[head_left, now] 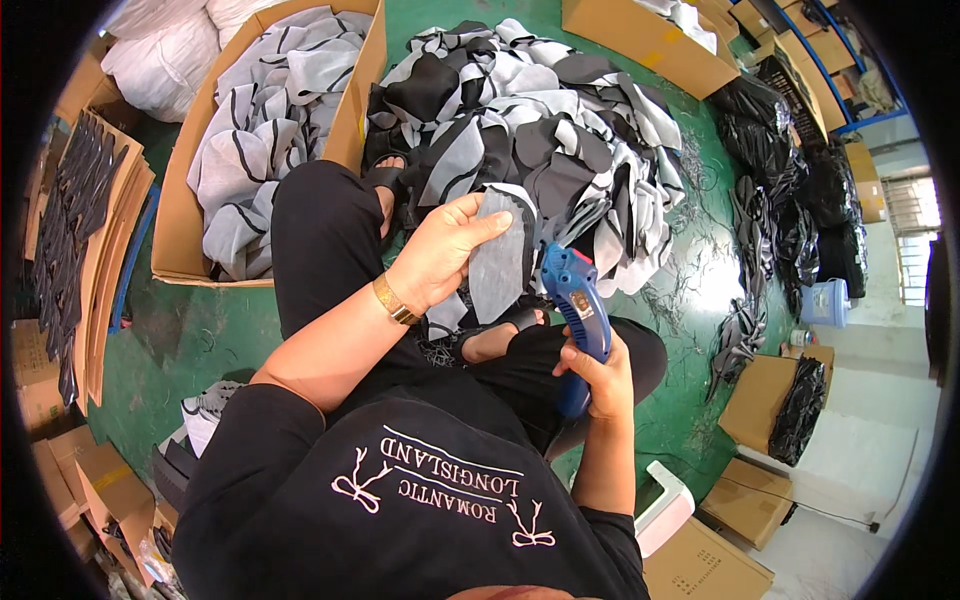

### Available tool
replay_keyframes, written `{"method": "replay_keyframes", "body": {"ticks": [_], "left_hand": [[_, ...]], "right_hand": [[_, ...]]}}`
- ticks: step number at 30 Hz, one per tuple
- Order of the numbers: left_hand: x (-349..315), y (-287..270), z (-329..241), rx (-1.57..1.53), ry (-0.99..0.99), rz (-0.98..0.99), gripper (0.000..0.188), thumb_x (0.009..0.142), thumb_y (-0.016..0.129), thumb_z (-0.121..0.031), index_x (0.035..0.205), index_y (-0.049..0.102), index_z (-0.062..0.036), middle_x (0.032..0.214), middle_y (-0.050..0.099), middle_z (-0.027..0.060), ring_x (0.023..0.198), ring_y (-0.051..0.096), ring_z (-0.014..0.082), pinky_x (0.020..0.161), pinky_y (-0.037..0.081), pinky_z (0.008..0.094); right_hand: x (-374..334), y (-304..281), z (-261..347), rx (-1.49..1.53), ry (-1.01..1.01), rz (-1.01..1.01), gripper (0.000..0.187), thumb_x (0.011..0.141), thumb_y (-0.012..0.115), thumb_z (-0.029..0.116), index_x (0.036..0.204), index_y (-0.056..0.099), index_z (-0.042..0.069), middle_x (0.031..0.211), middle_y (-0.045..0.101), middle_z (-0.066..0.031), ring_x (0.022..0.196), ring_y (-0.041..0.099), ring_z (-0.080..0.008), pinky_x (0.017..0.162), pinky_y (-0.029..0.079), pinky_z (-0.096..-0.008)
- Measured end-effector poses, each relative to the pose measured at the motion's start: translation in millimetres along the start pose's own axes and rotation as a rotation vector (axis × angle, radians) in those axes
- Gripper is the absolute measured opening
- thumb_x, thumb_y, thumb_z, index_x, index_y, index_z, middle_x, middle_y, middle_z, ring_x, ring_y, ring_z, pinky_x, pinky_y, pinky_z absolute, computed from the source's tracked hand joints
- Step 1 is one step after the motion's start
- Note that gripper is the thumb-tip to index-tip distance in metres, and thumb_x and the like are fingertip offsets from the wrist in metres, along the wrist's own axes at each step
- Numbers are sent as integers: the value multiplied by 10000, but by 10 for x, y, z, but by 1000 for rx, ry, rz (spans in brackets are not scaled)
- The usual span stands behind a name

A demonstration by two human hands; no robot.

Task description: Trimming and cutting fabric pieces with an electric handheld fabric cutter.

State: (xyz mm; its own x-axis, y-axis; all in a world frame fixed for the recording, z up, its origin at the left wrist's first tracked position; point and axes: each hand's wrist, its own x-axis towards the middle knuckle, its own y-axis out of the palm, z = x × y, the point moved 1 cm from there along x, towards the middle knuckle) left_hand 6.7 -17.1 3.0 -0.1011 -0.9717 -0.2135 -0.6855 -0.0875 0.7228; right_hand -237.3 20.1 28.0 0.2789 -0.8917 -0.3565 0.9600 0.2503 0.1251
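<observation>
My left hand [448,245] pinches a curved grey fabric piece [500,268] with a dark edge, thumb on top and fingers behind it. In my right hand [602,372] is a blue handheld electric cutter [580,300], gripped round its handle. The cutter's head points away from me and sits close beside the right edge of the fabric piece; whether they touch I cannot tell. Just beyond both hands a big heap of grey, white and black fabric pieces [540,130] lies on the floor.
A cardboard box [222,283] full of similar fabric stands at the left, another box [650,50] at the far right. Thread scraps litter the green floor [690,345]. Black plastic bags [765,140] and a light blue bucket [825,302] are along the right. White sacks [160,65] lie far left.
</observation>
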Motion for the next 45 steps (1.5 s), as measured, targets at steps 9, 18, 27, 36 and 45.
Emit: {"method": "replay_keyframes", "body": {"ticks": [9,18,27,36,45], "left_hand": [[-51,85,-62,112,116,-44,287,865,622,3,1142,545,10,1026,659,66,898,631,116,829,498,266],[-115,129,-61,177,165,-59,319,852,633,20,1155,533,23,1034,659,74,905,631,116,836,499,264],[-160,170,-84,222,194,-26,302,851,640,9,1140,551,19,1025,665,63,892,630,100,819,497,246],[-172,107,-148,510,195,12,252,836,654,-1,1077,580,-4,906,642,-4,762,569,23,655,457,182],[-196,106,-340,831,126,127,206,784,626,13,987,592,0,841,577,-52,741,494,-1,616,409,176]], "right_hand": [[-143,15,12,-224,52,-18,340,719,727,38,1017,586,-43,781,595,-42,581,562,-104,529,457,-241],[-149,82,12,-228,21,-62,312,726,716,22,1005,589,-38,756,596,-34,563,556,-99,519,446,-240],[-144,56,89,-256,13,-48,304,729,718,25,996,587,-39,764,600,-35,566,555,-91,521,450,-235],[-150,18,215,-314,30,-14,338,728,716,29,1030,584,-45,764,596,-40,578,553,-91,519,456,-236],[-103,-79,271,-291,74,94,347,731,718,45,1041,589,-41,755,586,-30,588,559,-97,521,465,-240]]}}
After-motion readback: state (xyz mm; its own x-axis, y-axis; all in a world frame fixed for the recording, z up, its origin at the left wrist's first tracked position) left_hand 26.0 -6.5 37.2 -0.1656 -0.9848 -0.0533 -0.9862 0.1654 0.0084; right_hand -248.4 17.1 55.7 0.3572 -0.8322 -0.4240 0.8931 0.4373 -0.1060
